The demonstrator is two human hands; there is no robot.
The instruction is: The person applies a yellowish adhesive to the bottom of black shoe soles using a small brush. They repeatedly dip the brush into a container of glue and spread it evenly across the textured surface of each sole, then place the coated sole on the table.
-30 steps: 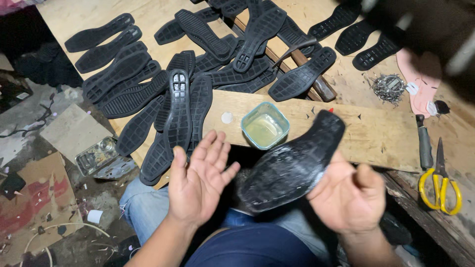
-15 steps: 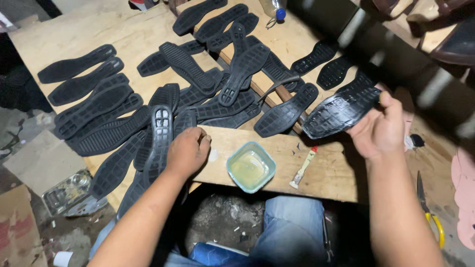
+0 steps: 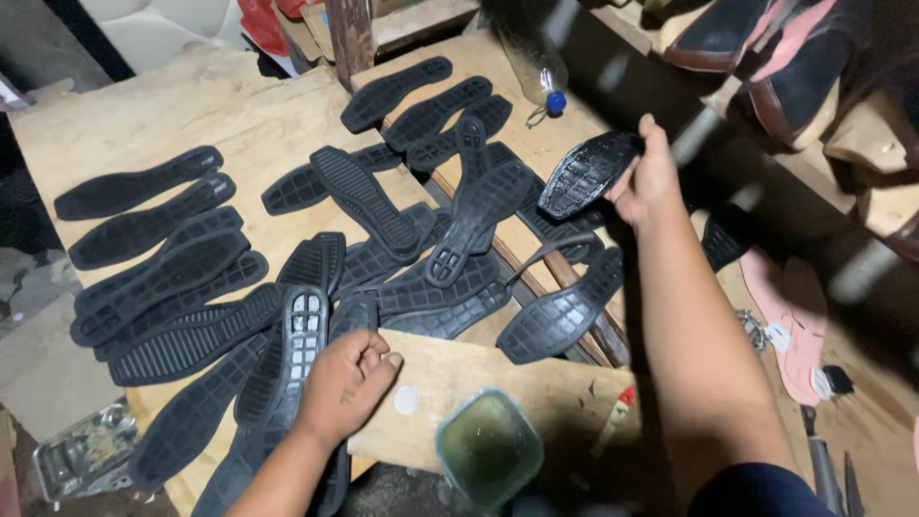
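The right hand (image 3: 651,177) is stretched out over the far part of the table (image 3: 191,105), its grip clamped on the heel end of a black rubber sole (image 3: 586,172), thumb on top and fingers wrapped beneath, so that the sole hangs tread-up above the heap of other soles (image 3: 421,249). The left hand (image 3: 349,383) rests much nearer the body, fingers curled loosely together on the edge of a pale wooden board (image 3: 479,383); it clamps nothing that can be seen, though its knuckles lie just beside an upturned sole with a ribbed inner side (image 3: 304,345). Just beyond and to the right of that hand sits a small square tub (image 3: 488,445) of yellowish paste, with a thin stick-like tool (image 3: 613,421) lying past it. Judged from this, the step in hand is setting the held sole out among the spread ones at the far side. The move this seems to call for is lowering it flat into a free spot below the grip, clear of the overlapping soles and of the plastic bottle (image 3: 536,72) lying just beyond it, before the fingers open.
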